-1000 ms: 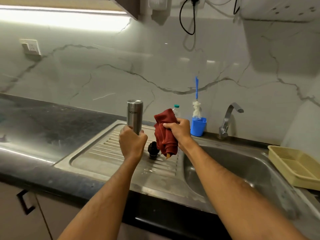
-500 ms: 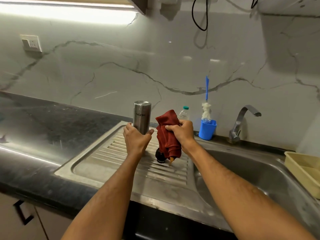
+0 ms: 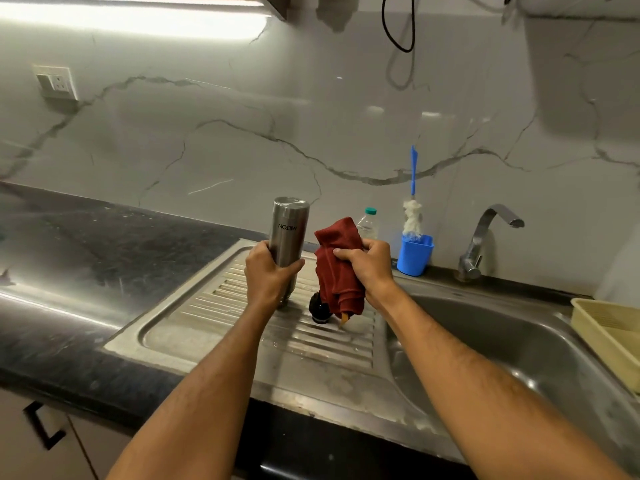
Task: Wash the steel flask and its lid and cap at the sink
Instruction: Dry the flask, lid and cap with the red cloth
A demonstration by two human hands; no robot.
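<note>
Over ribbed steel drainboard (image 3: 221, 327): left hand (image 3: 268, 277) fingers wrapped round inverted cylindrical steel flask (image 3: 289, 237); right hand (image 3: 369, 268), at flask's 3 o'clock, fingers clamped on crumpled dark-red cloth (image 3: 337, 271).

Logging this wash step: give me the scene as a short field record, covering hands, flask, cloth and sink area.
left hand: left hand grips the steel flask around its lower body
flask: upside down, its printed name inverted, over the ribbed drainboard; whether it touches cannot be told
right hand: right hand holds the red cloth, bunched and hanging
black piece: black part stands on the drainboard, partly behind the cloth
tap: tap shows no water running
behind sink: blue cup holding a bottle brush; clear plastic bottle
</note>
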